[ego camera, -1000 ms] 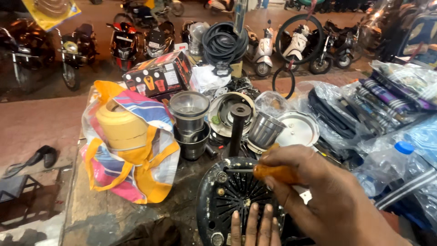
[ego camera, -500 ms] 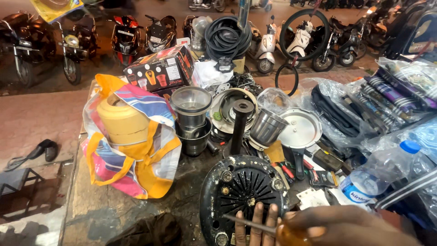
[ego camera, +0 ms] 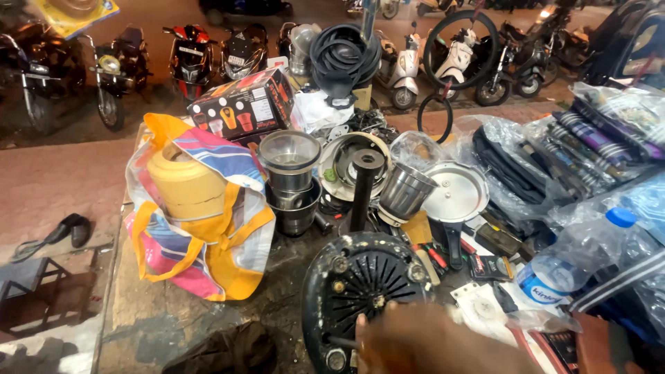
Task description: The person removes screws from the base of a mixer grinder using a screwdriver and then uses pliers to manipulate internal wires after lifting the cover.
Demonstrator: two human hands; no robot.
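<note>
A round black slotted base (ego camera: 367,287) of an appliance is lying underside up at the near middle of the cluttered worktop (ego camera: 159,322), with small feet showing around its rim and a dark upright post (ego camera: 365,187) standing just beyond it. One hand (ego camera: 429,343), blurred and cut by the near edge, is covering the near right part of the base and touching it; I cannot tell which hand it is, nor whether its fingers are clenched, released or grasping anything, and no second hand is showing clearly. To the left a striped orange and pink carry bag (ego camera: 201,228) is sitting with a yellow cylinder (ego camera: 183,183) inside it. Beyond the base, stacked steel jars (ego camera: 291,180) are standing beside a small steel cup (ego camera: 405,190) and a flat steel lid (ego camera: 457,190), with a printed carton (ego camera: 242,107) farther back. Red-handled tools (ego camera: 433,257) are lying just right of the base, and a clear plastic bottle with a blue cap (ego camera: 575,263) is lying at the far right. Working on this base well probably means keeping it pressed flat so that it is not rocking on the uneven worktop, and keeping any loosened small parts away from the surrounding clutter.
</note>
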